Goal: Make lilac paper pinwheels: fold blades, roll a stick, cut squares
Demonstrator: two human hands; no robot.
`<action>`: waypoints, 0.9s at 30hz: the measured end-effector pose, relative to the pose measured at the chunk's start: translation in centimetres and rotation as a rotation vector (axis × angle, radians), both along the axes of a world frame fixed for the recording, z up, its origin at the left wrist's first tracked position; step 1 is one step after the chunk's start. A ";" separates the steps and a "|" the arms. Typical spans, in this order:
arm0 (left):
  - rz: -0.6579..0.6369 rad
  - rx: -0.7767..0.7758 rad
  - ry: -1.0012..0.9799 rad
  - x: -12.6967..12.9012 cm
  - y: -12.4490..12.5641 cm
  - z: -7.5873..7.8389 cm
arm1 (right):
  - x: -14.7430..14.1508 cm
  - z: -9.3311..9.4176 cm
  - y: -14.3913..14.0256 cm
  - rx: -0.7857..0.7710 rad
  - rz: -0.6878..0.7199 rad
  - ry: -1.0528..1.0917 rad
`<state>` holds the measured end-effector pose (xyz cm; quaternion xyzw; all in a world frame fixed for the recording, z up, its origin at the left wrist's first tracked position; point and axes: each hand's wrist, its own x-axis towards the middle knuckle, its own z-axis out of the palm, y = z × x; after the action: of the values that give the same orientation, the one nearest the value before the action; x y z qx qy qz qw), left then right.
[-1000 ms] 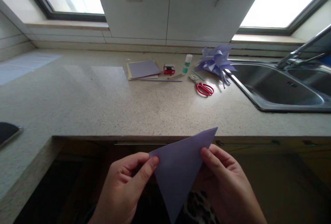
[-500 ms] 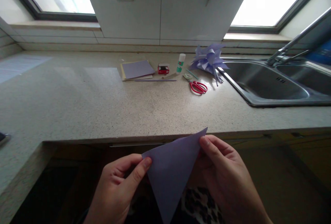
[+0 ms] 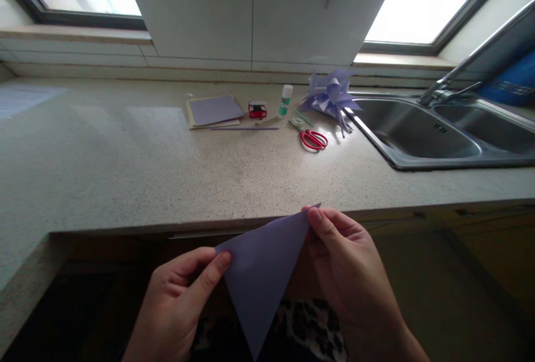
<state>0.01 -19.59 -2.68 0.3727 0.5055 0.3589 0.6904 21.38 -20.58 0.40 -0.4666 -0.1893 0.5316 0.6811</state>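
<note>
A sheet of purple paper (image 3: 263,273), folded into a triangle with its point downward, hangs between my hands just in front of the counter edge. My left hand (image 3: 184,289) pinches its left corner between thumb and forefinger. At the upper right corner, my right hand (image 3: 346,256) grips the paper the same way, and a small tip sticks out past the thumb. The fingers behind the paper are partly hidden.
On the speckled counter (image 3: 137,172) lie stacked purple and cream paper (image 3: 215,110), a thin purple stick (image 3: 244,128), a small red box (image 3: 257,110), a glue stick (image 3: 285,101), red-handled scissors (image 3: 313,140) and purple paper pinwheels (image 3: 332,94). A steel sink (image 3: 426,133) is at right.
The whole view has shifted slightly, so the counter items and both hands appear a little further left. Both hands keep hold of the paper, and the right thumb sits slightly differently at its corner.
</note>
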 end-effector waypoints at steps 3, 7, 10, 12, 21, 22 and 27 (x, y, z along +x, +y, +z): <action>0.018 0.017 0.005 0.0 -0.1 0.1 | 0.0 0.1 0.0 0.000 -0.015 0.013; 0.004 -0.001 -0.032 -0.2 -0.3 0.2 | 0.0 0.6 0.1 -0.041 0.035 0.032; -0.002 0.005 -0.022 -0.3 -0.3 0.2 | 0.0 0.7 0.1 -0.056 0.041 0.016; 0.013 0.055 0.041 -0.3 -0.3 0.4 | 0.1 0.6 0.1 -0.051 0.026 0.016; -0.026 0.144 0.078 0.8 -0.5 1.9 | 0.4 1.0 0.4 -0.110 -0.062 0.001; -0.030 0.149 0.081 0.9 -0.5 1.9 | 0.4 1.0 0.2 -0.122 -0.049 0.000; -0.058 0.143 0.058 0.9 -0.6 2.1 | -0.1 0.7 -1.1 -0.245 0.206 0.040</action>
<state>0.95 -20.23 -0.60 0.4458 0.4875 0.3630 0.6571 21.26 -21.73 1.12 -0.5134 -0.1562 0.6270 0.5648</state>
